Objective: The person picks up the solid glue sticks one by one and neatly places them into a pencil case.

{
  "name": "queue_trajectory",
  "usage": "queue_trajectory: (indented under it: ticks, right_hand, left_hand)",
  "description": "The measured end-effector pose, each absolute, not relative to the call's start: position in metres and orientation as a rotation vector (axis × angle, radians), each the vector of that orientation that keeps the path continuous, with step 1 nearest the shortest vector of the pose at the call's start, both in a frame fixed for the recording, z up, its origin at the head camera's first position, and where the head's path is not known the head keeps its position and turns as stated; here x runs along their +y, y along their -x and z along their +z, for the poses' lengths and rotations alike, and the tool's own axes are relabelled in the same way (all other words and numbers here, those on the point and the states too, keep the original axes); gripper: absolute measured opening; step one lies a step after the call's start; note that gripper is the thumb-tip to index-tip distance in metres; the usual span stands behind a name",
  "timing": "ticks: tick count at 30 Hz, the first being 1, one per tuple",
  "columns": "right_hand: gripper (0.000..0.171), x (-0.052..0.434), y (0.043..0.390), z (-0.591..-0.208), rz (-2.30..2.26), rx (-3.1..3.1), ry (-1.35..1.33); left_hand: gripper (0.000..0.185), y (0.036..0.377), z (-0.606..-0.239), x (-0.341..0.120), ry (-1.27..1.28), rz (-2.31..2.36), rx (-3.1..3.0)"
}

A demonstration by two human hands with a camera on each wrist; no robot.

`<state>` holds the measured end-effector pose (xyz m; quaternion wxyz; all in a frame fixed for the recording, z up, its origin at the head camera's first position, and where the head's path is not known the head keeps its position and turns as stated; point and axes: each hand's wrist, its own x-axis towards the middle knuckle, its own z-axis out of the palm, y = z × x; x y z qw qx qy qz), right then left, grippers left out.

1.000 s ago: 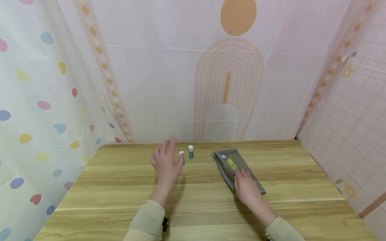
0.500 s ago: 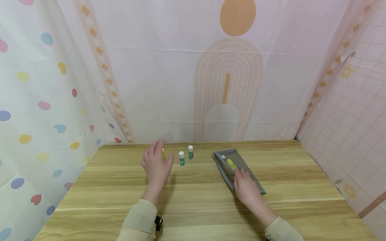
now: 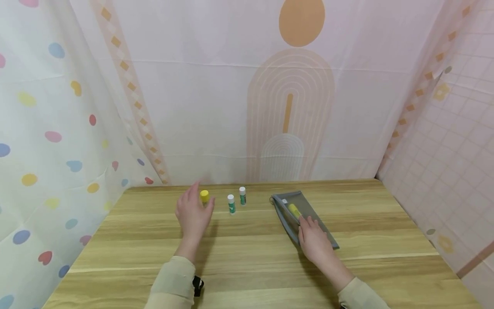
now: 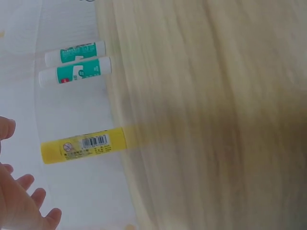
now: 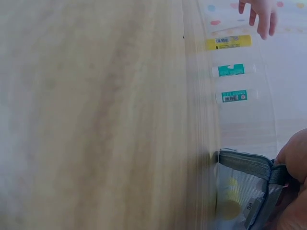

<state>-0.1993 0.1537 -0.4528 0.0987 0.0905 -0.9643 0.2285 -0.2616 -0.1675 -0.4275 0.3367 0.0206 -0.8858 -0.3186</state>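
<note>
A yellow glue stick (image 3: 204, 196) stands upright near the table's back edge. My left hand (image 3: 194, 216) is beside it, fingers spread and thumb apart; the left wrist view shows a gap between the fingertips and the yellow tube (image 4: 84, 145). Two white-capped green glue sticks (image 3: 231, 205) stand to its right, one slightly farther back. Farther right lies a grey mesh zip pouch (image 3: 310, 209), its zipped side gaping. My right hand (image 3: 316, 241) grips the pouch's edge, with thumb and fingers at the grey trim (image 5: 249, 163). Inside the mesh, a yellow tube (image 3: 295, 210) shows through.
The wooden table (image 3: 247, 266) ends at a hanging pale cloth (image 3: 208, 107) behind the glue sticks. Patterned cloths also hang at left and right. A small metal ring (image 3: 272, 199) sits at the pouch's far left corner.
My left hand has moved left, away from the green glue sticks and over to the yellow one, which was hidden behind it before. The right hand and pouch have stayed put.
</note>
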Motion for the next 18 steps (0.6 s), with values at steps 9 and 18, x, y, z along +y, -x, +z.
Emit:
queue_trajectory:
  ticks: [9,18]
  right_hand:
    - [0.035,0.152,0.198,-0.451,0.665,-2.838,-0.278]
    - [0.034,0.152,0.199,-0.450,0.656,-2.827,-0.275]
  left_hand:
    - [0.061,0.266,-0.433,-0.179,-0.128,-1.045,-2.302]
    - [0.065,0.271,-0.434,-0.186,-0.236,-1.418,-2.292]
